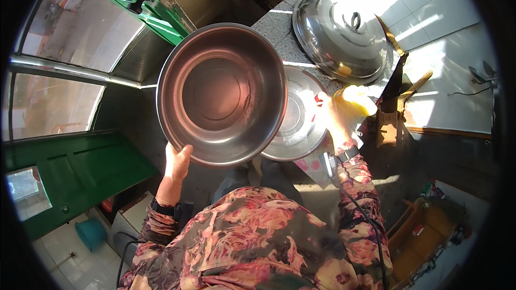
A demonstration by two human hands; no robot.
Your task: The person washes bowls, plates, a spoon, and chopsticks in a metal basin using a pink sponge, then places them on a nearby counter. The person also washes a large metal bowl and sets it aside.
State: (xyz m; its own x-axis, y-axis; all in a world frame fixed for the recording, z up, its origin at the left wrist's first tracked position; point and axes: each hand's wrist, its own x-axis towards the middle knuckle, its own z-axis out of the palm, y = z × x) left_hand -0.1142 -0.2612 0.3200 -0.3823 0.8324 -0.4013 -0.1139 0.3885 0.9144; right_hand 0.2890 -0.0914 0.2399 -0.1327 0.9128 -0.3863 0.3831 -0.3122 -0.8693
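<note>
My left hand (pixel 177 163) grips the lower left rim of a large stainless steel basin (pixel 221 88), tipped so that its inside faces me. The basin holds nothing that I can see. Behind and to the right of it is a second, shallower metal basin (pixel 296 121), partly hidden by the first. My right hand (pixel 331 110) is closed around a yellow bottle (pixel 354 100), over the right side of that second basin. Something red shows at the fingertips, perhaps the bottle's cap. Glare washes out much of the bottle.
A wok or pot under a domed metal lid (pixel 338 36) sits on the speckled stone counter (pixel 272 26). A knife (pixel 389 34) stands to its right, near a cardboard box (pixel 388 129). Green doors (pixel 88 169) flank the left. A teal bowl (pixel 91 234) lies lower left.
</note>
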